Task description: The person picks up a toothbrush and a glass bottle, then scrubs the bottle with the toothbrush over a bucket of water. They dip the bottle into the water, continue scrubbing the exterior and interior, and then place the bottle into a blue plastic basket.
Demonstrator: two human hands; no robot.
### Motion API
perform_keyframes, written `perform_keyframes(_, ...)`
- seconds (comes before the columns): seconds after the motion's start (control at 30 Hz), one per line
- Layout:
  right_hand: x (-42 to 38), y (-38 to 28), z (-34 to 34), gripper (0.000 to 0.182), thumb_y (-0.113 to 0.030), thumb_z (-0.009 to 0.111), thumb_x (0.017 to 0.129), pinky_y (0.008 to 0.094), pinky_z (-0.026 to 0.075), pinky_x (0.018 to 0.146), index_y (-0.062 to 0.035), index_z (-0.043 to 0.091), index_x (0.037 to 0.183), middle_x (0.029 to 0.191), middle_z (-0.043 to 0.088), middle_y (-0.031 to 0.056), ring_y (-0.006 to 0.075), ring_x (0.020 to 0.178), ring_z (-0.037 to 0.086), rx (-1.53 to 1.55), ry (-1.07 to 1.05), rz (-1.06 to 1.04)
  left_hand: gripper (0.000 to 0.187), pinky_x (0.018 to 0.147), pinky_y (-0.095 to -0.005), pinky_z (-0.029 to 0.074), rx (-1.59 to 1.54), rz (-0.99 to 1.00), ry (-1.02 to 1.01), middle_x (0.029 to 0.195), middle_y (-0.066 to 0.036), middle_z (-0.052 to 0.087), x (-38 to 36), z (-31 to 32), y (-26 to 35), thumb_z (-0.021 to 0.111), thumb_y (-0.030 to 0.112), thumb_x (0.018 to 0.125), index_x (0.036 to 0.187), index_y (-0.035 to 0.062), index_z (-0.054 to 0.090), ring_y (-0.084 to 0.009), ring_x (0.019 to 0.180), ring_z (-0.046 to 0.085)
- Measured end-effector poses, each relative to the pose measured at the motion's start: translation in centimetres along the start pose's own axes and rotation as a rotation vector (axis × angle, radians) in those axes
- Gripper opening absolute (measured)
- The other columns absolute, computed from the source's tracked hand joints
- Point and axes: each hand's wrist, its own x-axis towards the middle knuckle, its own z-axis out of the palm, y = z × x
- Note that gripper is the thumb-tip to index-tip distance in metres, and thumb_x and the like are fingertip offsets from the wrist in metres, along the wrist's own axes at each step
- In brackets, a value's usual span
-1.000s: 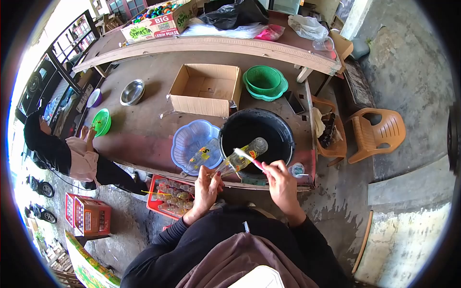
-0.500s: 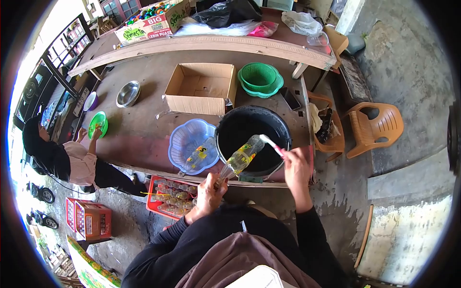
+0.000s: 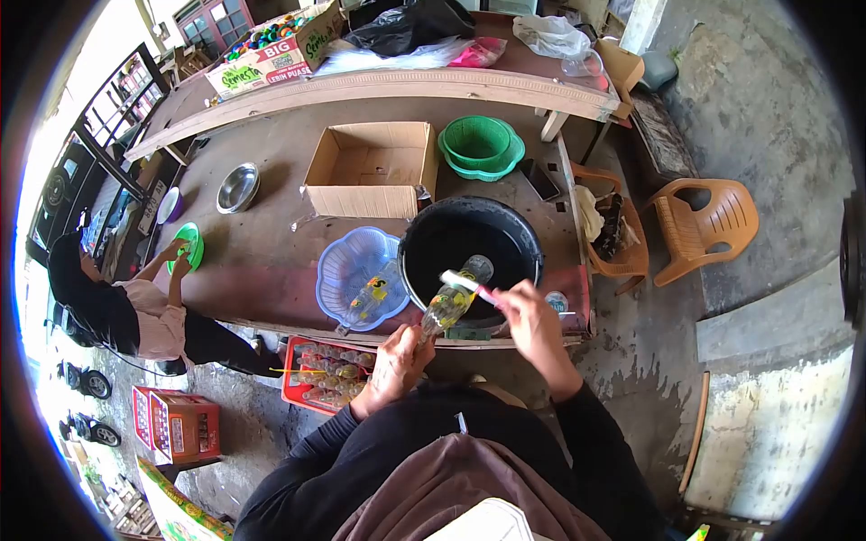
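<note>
My left hand (image 3: 398,365) is closed around the neck of a clear glass bottle (image 3: 446,309) with yellow print. Tilted, its base points away from me over a black bucket (image 3: 538,248) of dark liquid. In my right hand (image 3: 536,332) is a brush (image 3: 471,286) with a pink handle and a white head. The brush head lies across the upper side of the bottle, apparently touching it. Left of the bucket, another clear bottle (image 3: 371,298) with yellow print rests in a blue plastic basin (image 3: 330,270).
An open cardboard box (image 3: 361,200) and nested green basins (image 3: 514,162) stand behind. A phone (image 3: 540,180) lies at right. Below the table edge is a red crate (image 3: 296,393) of bottles. At left, another person (image 3: 149,316) has their hands at a green bowl (image 3: 198,245).
The brush in my right hand has moved left, from the bottle's base end onto its side. My left hand still grips the neck. The view has shifted slightly.
</note>
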Motion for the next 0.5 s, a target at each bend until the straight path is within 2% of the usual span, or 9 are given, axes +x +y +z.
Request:
perform_keyframes(0.07,1.0,3.1,0.5,0.012,-0.012,0.059,0.089,0.0419,0.049,0.064,-0.0097,0.069,0.096,0.088,0.058,0.0082,0.0314,0.075,0.063,-0.242,0.07,0.123,0.018,0.05,-0.0379,0.046,0.002,-0.023,0.031,0.069,-0.015,0.056,0.4,-0.2,0.2,0.067,0.004,0.081,0.087,0.0015,0.051,-0.0334,0.057,0.059)
perform_keyframes(0.1,1.5,3.0,0.0,0.012,-0.011,0.06,0.088,0.042,0.05,0.064,-0.0097,0.069,0.096,0.088,0.059,0.0081,0.0319,0.075,0.063,-0.26,0.075,0.16,0.018,0.05,-0.0379,0.046,0.002,-0.019,0.031,0.069,-0.015,0.056,0.7,-0.2,-0.1,0.067,0.004,0.081,0.087,0.0015,0.051,-0.0334,0.057,0.059)
perform_keyframes(0.17,1.5,1.6,0.0,0.014,-0.009,0.063,0.086,0.041,0.05,0.065,-0.0099,0.069,0.098,0.09,0.06,0.0068,0.0302,0.077,0.064,-0.133,0.146,0.077,0.018,0.048,-0.035,0.047,-0.003,-0.177,0.113,0.064,-0.015,0.059,1.1,-0.1,-0.9,0.066,0.005,0.083,0.089,0.0009,0.05,-0.0284,0.052,0.06)
perform_keyframes(0.23,1.2,0.0,0.4,0.013,-0.01,0.064,0.086,0.04,0.05,0.065,-0.0109,0.069,0.098,0.089,0.059,0.0056,0.0296,0.077,0.064,-0.015,0.061,-0.011,0.016,0.045,-0.0278,0.045,-0.233,-0.398,0.089,0.061,-0.009,0.062,2.1,-0.6,-1.1,0.061,0.008,0.09,0.089,0.0003,0.047,-0.0119,0.049,0.058)
perform_keyframes(0.33,2.0,2.1,2.1,0.01,-0.012,0.061,0.087,0.0421,0.051,0.062,-0.0096,0.068,0.095,0.091,0.058,0.0067,0.031,0.074,0.064,-0.204,0.048,0.052,0.02,0.041,-0.0223,0.041,-0.438,-0.429,0.154,0.056,-0.006,0.057,3.3,-0.8,-2.0,0.055,0.017,0.095,0.084,0.0031,0.045,-0.0082,0.044,0.051)
perform_keyframes(0.43,4.1,3.2,2.6,0.012,-0.016,0.057,0.089,0.0442,0.052,0.06,-0.0079,0.066,0.091,0.093,0.057,0.0085,0.033,0.069,0.065,-0.303,0.062,0.08,0.021,0.039,-0.0225,0.039,-0.414,-0.519,0.148,0.055,-0.006,0.057,4.5,-1.1,-2.7,0.055,0.017,0.095,0.083,0.0038,0.044,-0.0082,0.043,0.05)
perform_keyframes(0.5,5.3,2.4,3.0,0.011,-0.014,0.056,0.089,0.0444,0.052,0.061,-0.0083,0.066,0.091,0.093,0.057,0.0094,0.0325,0.069,0.065,-0.302,0.045,0.009,0.022,0.037,-0.0226,0.037,-0.408,-0.511,0.148,0.055,-0.007,0.057,5.4,-1.2,-3.1,0.055,0.018,0.094,0.081,0.0044,0.043,-0.0083,0.041,0.049)
